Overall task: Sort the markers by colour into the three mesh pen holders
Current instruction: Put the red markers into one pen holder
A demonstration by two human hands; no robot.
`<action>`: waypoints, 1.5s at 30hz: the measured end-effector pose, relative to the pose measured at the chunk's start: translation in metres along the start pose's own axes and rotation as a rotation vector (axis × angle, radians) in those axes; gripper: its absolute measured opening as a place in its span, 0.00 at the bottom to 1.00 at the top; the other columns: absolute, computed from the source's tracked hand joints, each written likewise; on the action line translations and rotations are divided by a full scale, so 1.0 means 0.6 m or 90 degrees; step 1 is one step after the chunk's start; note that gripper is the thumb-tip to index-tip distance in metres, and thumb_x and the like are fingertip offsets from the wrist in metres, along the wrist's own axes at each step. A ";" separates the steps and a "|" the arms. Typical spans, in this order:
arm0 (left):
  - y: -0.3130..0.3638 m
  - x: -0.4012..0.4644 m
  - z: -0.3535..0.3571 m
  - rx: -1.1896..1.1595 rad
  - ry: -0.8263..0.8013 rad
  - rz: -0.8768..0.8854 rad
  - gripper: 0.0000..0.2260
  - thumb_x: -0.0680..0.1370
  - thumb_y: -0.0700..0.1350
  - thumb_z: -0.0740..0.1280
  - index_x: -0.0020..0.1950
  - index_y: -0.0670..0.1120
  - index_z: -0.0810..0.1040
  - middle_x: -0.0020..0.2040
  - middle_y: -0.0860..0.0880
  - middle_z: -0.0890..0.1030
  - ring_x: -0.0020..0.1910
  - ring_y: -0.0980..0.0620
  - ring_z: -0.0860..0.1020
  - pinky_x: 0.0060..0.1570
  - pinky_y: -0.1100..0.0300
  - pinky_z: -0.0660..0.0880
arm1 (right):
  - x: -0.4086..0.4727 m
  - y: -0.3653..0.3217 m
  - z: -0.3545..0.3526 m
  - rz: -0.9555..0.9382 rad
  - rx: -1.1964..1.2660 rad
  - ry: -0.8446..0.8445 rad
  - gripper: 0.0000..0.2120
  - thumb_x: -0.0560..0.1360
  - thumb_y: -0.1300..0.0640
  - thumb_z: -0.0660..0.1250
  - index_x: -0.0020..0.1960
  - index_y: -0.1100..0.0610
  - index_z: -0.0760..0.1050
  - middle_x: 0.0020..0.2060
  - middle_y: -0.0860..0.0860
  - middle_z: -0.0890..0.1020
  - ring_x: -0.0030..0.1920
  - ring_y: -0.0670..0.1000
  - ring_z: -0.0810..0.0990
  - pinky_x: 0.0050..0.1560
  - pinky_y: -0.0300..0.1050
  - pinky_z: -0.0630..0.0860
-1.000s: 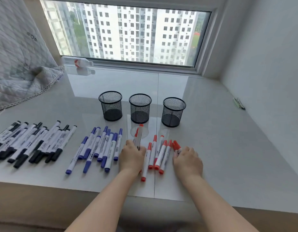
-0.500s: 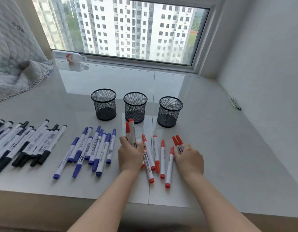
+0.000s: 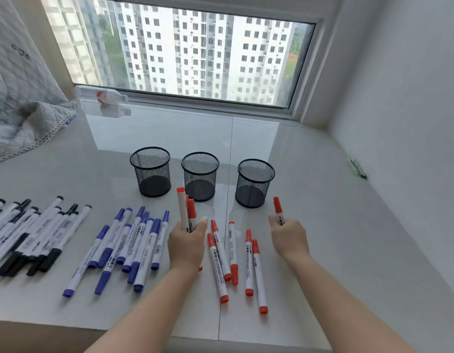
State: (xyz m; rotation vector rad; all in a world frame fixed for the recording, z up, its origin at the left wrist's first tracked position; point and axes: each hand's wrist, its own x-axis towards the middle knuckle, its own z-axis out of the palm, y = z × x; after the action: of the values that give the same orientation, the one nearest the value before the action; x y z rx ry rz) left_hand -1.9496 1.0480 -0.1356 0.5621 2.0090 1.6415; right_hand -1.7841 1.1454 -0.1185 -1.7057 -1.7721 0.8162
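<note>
While loose red markers (image 3: 247, 261) lay bunched between the hands earlier, they're now fanned apart. Left hand (image 3: 187, 244) grips a raised red bundle (image 3: 186, 212); right hand (image 3: 288, 236), lifted off the sill, pinches one red marker (image 3: 278, 208).

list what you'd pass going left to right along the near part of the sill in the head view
black markers → blue markers → left hand gripping red markers → loose red markers → right hand gripping one red marker
</note>
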 end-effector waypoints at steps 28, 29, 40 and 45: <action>0.195 0.106 0.159 -0.211 -0.116 0.219 0.09 0.77 0.50 0.65 0.41 0.49 0.69 0.30 0.53 0.73 0.26 0.61 0.75 0.30 0.64 0.73 | 0.167 -0.099 0.009 -0.097 0.374 0.035 0.14 0.77 0.46 0.61 0.44 0.56 0.76 0.35 0.42 0.82 0.31 0.43 0.78 0.47 0.50 0.75; 0.196 0.101 0.171 -0.215 -0.124 0.217 0.09 0.77 0.51 0.65 0.41 0.49 0.69 0.29 0.53 0.73 0.26 0.61 0.75 0.31 0.63 0.73 | 0.159 -0.096 0.008 -0.089 0.380 0.046 0.13 0.77 0.47 0.61 0.44 0.56 0.76 0.35 0.43 0.82 0.31 0.43 0.78 0.46 0.49 0.75; 0.146 0.076 0.209 -0.161 -0.080 0.230 0.11 0.76 0.52 0.64 0.50 0.44 0.72 0.29 0.55 0.77 0.28 0.58 0.78 0.32 0.59 0.75 | 0.124 -0.087 0.009 -0.076 0.398 0.108 0.10 0.74 0.49 0.66 0.39 0.52 0.69 0.36 0.46 0.81 0.39 0.48 0.79 0.37 0.36 0.70; 0.127 0.072 0.212 -0.098 -0.106 0.139 0.09 0.75 0.50 0.66 0.43 0.45 0.75 0.32 0.54 0.79 0.33 0.53 0.77 0.38 0.55 0.73 | 0.123 -0.087 0.011 -0.092 0.387 0.115 0.08 0.78 0.52 0.61 0.42 0.54 0.72 0.35 0.41 0.82 0.41 0.43 0.80 0.41 0.34 0.70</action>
State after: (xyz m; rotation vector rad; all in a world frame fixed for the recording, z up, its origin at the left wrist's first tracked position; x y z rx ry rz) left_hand -1.9066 1.1880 -0.0861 0.8539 1.7351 1.7929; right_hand -1.8274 1.2178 -0.0861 -1.1930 -1.3240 0.9755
